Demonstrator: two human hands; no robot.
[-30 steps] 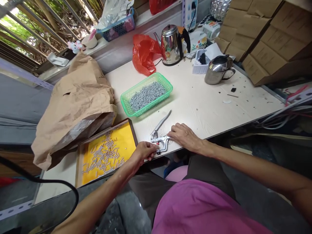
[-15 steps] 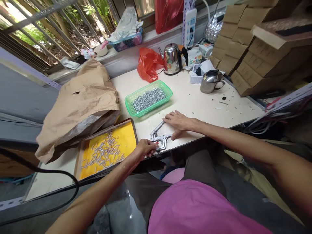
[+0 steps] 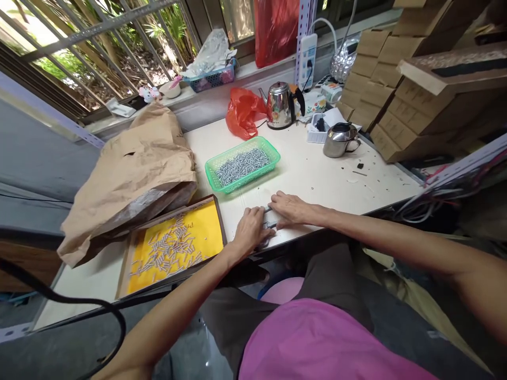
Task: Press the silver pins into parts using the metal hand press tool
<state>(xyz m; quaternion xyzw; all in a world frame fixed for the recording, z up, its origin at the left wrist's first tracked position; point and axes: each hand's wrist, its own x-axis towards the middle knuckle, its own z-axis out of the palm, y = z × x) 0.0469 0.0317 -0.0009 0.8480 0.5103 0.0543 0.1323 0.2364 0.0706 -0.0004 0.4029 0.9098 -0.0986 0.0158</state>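
A silver plier-like hand tool (image 3: 271,225) with two long handles lies at the table's front edge, mostly covered by my hands. My left hand (image 3: 249,230) is wrapped over the tool's head end. The fingers of my right hand (image 3: 291,208) are curled on the handle ends. Behind them stands a green plastic basket (image 3: 242,184) holding many small silver metal pins (image 3: 246,164). Left of my left hand, a shallow tray (image 3: 220,220) with a yellow bottom carries more loose metal pins (image 3: 172,248).
A large brown paper bag (image 3: 134,158) lies behind the tray. At the back are a red plastic bag (image 3: 242,113), a steel kettle (image 3: 279,108) and a small steel pot (image 3: 336,142). Cardboard boxes (image 3: 415,111) are stacked at the right.
My left hand has moved from pinching near the tool's red part to covering its head. My right hand has closed onto the handles, which stood apart before. The view has tilted slightly.
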